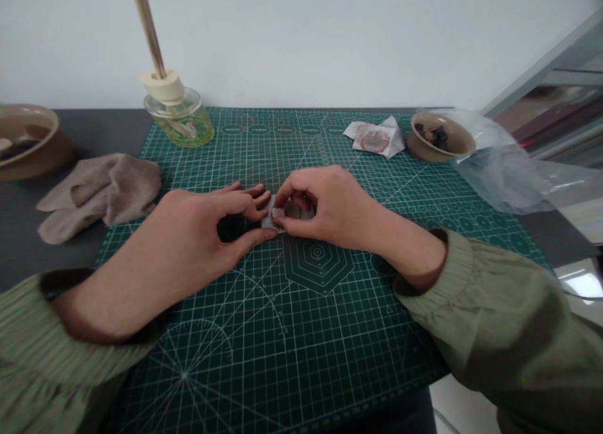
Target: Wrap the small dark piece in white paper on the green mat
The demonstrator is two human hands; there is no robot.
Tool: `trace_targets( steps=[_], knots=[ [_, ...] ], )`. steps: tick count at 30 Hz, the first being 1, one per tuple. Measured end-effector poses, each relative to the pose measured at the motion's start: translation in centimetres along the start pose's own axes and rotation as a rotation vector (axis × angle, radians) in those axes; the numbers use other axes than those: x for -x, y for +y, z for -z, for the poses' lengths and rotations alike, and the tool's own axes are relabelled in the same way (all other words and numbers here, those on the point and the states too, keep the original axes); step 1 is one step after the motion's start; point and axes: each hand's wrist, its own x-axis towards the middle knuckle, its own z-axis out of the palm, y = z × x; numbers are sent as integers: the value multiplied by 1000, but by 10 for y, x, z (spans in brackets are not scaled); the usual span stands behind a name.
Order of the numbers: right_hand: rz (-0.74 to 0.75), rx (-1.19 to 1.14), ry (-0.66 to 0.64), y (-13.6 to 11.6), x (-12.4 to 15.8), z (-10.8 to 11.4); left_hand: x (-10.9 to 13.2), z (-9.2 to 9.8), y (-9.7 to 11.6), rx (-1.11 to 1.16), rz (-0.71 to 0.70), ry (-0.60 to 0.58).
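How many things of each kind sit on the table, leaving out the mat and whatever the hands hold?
Bowls: 2
Cloth: 1
Glass jar: 1
Paper packet: 1
Plastic bag: 1
Total: 6

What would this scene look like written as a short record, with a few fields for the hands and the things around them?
Left hand: thumb and fingertips pinching one side of a small folded pale packet
Right hand: gripping the packet's other side
Work surface: green gridded cutting mat
Nearby: crumpled beige cloth; round brown ceramic bowl holding dark pieces; clear plastic sheet; round glass bottle with a wooden stick
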Motion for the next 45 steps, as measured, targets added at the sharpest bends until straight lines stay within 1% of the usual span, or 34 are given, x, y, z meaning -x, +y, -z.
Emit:
trace_targets(
  steps=[2,3,5,7,8,10,12,14,16,17,18,20,21,22,24,25,27,29,30,31,33,34,36,39,42,45],
  knots=[
    [7,-45,-49,1,1,2,0,1,0,15,9,-23],
    [-13,-43,-48,2,2,2,1,1,-1,25,10,-29],
    [-65,1,8,3,1,4,1,2,-1,36,18,-24],
    [-63,36,52,4,-1,4,1,2,-1,23,26,-22],
    [-34,26,39,4,-2,3,1,1,-1,12,29,-25],
    [20,-40,-38,4,-2,4,0,1,-1,4,26,-27],
    [4,-84,-92,4,-1,5,-1,1,-1,20,18,-42],
    [-57,-46,-44,5,0,5,-1,1,0,26,15,-49],
    [-83,23,51,4,-1,3,-1,1,0,6,18,-34],
    [-68,30,57,3,-2,3,-1,1,-1,-1,16,-19],
    [-41,11,34,3,-1,3,-1,1,-1,0,13,-10],
    [-2,-61,-56,3,0,4,0,0,-3,25,0,-12],
    [-10,-81,-74,4,1,5,0,0,-4,42,-7,-21],
    [-34,-81,-68,5,2,5,1,0,-5,51,-11,-30],
    [-86,-42,2,7,1,6,1,0,-7,48,-15,-28],
    [-84,-24,23,7,1,5,1,-1,-7,41,-18,-23],
    [-8,-40,14,6,-1,3,1,-1,-8,33,-24,-16],
    [95,-141,-16,4,0,1,2,-2,-8,51,-40,-28],
    [117,-216,-11,3,1,1,2,-2,-8,60,-53,-38],
    [107,-298,10,1,2,1,2,-2,-8,65,-65,-44],
    [39,-453,62,-2,6,3,2,-1,-5,56,-83,-25],
    [8,-524,84,-4,7,4,3,1,-3,54,-82,7],
    [-16,-651,98,-6,7,5,2,4,5,96,-64,110],
    [3,-824,56,-8,7,3,2,10,18,237,-42,254],
    [23,-914,11,-8,7,2,3,13,26,355,-53,284],
    [33,-963,-42,-8,7,2,3,14,29,402,-80,298]
  ],
)
